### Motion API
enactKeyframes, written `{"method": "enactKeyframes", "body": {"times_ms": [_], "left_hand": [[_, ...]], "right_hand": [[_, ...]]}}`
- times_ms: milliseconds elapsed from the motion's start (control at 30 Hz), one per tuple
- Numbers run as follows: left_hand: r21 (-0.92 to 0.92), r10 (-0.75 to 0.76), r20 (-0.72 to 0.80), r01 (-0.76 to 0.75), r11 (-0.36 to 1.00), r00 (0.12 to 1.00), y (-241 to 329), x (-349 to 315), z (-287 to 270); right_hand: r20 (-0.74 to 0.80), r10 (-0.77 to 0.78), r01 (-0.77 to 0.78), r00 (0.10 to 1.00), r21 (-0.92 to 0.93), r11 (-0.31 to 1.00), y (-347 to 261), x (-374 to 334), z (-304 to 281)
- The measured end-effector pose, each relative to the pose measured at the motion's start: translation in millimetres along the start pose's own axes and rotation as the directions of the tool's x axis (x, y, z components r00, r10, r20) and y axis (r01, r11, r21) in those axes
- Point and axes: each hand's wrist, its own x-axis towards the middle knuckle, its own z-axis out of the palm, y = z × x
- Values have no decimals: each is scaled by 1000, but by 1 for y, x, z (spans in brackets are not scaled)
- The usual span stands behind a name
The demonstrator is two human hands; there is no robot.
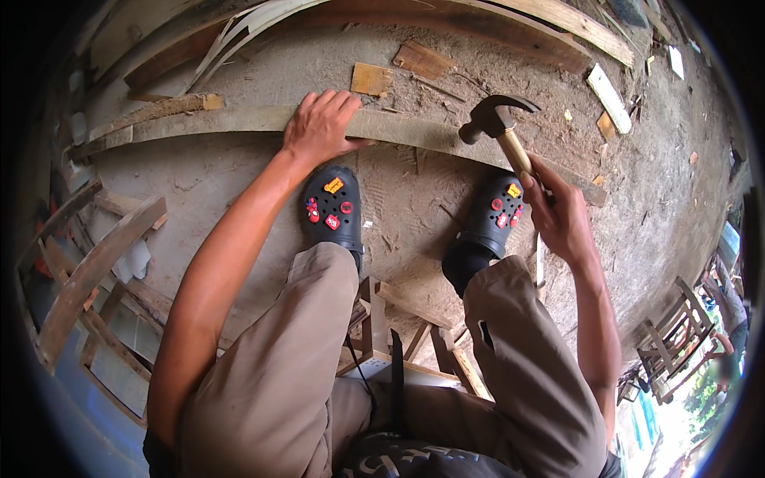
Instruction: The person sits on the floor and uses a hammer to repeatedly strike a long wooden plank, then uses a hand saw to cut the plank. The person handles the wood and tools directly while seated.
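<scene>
A long grey wooden plank [215,123] lies across the dusty ground in front of my feet. My left hand [323,123] grips it near the middle, fingers over the far edge and thumb along the near edge. In my right hand [562,209] is a claw hammer [514,147], held by its wooden handle. Its dark metal head is raised over the right part of the plank, the striking face toward the left and the claw toward the right. I cannot tell how high the head is above the wood.
Black clogs [333,209] with colourful charms are on my feet. Wood scraps [371,79] and sawdust lie beyond the plank, before larger boards [478,28]. Wooden frames [96,271] stand at left. Far right, a wooden chair frame [676,338] stands near another person [725,370].
</scene>
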Motion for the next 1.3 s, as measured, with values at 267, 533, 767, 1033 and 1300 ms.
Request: {"method": "enactKeyframes", "body": {"times_ms": [267, 533, 767, 1033, 1300], "left_hand": [[-172, -46, 75, 58, 983, 996, 6, 2, -18], [-307, -86, 149, 129, 943, 985, -3, 1, -20], [-347, -109, 84, 132, 929, 990, -23, -4, -48], [-352, -426, -299, 317, 881, 854, -81, -43, -71], [-248, -352, -221, 297, 922, 909, -76, -78, -70]], "right_hand": [[41, 272, -249, 962, 544, 801, 26, -18, 37], [38, 290, -260, 956, 563, 784, 52, -18, 65], [-25, 235, -183, 972, 550, 815, 66, -18, 79], [-74, 211, -140, 975, 532, 835, 70, -16, 82], [86, 259, -247, 962, 676, 694, 69, -15, 71]]}}
